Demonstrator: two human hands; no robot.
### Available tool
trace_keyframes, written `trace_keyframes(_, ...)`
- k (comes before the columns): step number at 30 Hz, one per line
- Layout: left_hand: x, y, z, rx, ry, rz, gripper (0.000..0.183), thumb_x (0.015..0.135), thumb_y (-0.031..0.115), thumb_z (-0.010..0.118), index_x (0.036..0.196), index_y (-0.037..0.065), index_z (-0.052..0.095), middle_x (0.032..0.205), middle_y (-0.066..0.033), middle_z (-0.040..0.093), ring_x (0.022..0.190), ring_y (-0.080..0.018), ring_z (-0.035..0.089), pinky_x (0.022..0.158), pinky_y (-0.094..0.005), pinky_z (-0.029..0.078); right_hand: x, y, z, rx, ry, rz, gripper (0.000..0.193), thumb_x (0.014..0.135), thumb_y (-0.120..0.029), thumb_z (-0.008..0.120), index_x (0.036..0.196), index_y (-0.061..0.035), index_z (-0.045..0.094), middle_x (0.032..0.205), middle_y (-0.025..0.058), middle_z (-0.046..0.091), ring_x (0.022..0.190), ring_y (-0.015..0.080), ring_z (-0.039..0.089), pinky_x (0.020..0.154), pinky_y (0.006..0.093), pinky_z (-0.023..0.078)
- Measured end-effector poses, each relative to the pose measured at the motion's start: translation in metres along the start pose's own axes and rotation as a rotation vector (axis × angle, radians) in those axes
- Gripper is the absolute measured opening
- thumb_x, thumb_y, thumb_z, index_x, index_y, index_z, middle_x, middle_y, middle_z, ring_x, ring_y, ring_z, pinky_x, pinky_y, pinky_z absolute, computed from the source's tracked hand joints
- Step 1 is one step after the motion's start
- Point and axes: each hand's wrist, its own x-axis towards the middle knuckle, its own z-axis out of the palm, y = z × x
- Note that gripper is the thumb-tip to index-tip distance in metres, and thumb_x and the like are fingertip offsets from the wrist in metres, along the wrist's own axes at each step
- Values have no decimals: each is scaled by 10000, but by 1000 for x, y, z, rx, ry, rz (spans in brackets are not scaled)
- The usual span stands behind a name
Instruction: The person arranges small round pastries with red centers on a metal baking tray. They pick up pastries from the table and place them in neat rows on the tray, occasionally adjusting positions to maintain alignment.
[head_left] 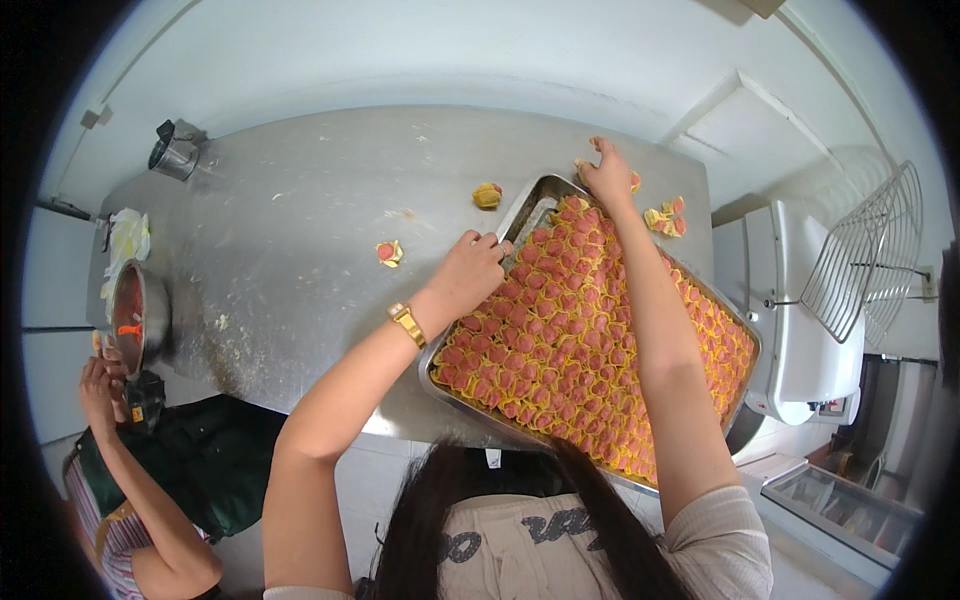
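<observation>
A large metal tray [433,376] lies at the table's right end, mostly filled with rows of small dumplings [560,330] with yellow wrappers and pink filling. My left hand [465,275] is closed at the tray's left rim, fingertips curled over the edge. Beyond the tray's far corner, my right hand [606,178] reaches down with fingers apart among loose dumplings, partly hiding them. A bare strip of tray shows near the far corner. Two loose dumplings, one yellow [487,196] and one with pink showing [389,253], sit left of the tray; a small cluster [667,217] lies to its right.
On the steel table [300,230] stand a metal pitcher [175,152] at far left and a metal bowl [152,320] at the left edge. A co-worker's hand [100,395] is beside the bowl. A white machine [800,310] and wire rack [870,250] are at right.
</observation>
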Motion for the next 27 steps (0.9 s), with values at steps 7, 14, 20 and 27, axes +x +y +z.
trace_keyframes(7,4,-5,6,0,31,70,70,699,104,660,728,70,715,1187,-5,592,1079,-197,518,924,-346,408,-43,-45,-42,173,-31,-154,441,747,-111,721,1164,-45,594,1117,154,606,999,330,599,850,391,497)
trace_keyframes(14,21,-33,-24,-425,-122,-190,135,677,149,713,763,46,706,1143,-61,618,1034,-243,567,897,-376,447,-114,-101,-51,372,-422,-200,515,734,-128,745,1213,-64,568,1142,136,593,1026,302,599,857,393,494)
trace_keyframes(20,34,-55,-37,-766,-62,-275,210,709,170,675,810,-13,689,899,-166,649,860,-326,634,770,-382,501,-120,-134,-37,441,-402,-98,585,716,-150,764,1251,-84,536,1052,129,612,909,257,650,797,377,515)
trace_keyframes(27,25,-47,-25,-1172,142,-497,252,825,149,688,1030,6,657,1212,-132,587,1055,-236,618,874,-361,506,-72,-96,-40,276,-245,-147,348,727,-97,757,1057,-38,661,920,109,653,788,201,655,727,318,531)
